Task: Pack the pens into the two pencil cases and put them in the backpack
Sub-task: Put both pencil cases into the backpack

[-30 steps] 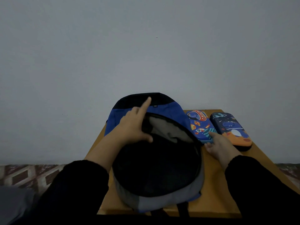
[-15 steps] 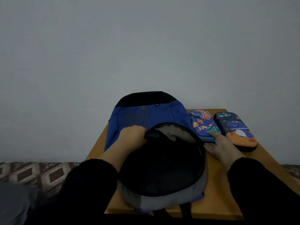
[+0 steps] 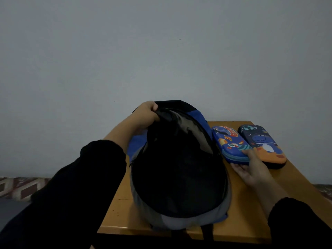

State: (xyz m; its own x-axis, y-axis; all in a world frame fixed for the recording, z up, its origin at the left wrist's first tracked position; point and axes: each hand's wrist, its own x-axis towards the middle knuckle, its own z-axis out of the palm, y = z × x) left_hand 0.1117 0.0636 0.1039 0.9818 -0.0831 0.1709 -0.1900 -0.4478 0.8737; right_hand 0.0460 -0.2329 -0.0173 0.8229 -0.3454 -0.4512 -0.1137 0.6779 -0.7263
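Observation:
A blue, black and grey backpack lies on the wooden table with its main compartment gaping wide. My left hand grips the upper flap at the far edge and holds it lifted. To the right lie two zipped pencil cases side by side: a blue one with rockets and planets and a dark one with a dinosaur and orange base. My right hand holds the near end of the blue case, fingers on top and thumb under its edge. No pens are visible.
A plain grey wall stands right behind the table. A patterned floor shows at the lower left and far right. The backpack's straps hang over the table's front edge.
My left hand has pulled the backpack flap up and back, so the opening is much wider. My right hand has stayed on the blue case and closed on its near end.

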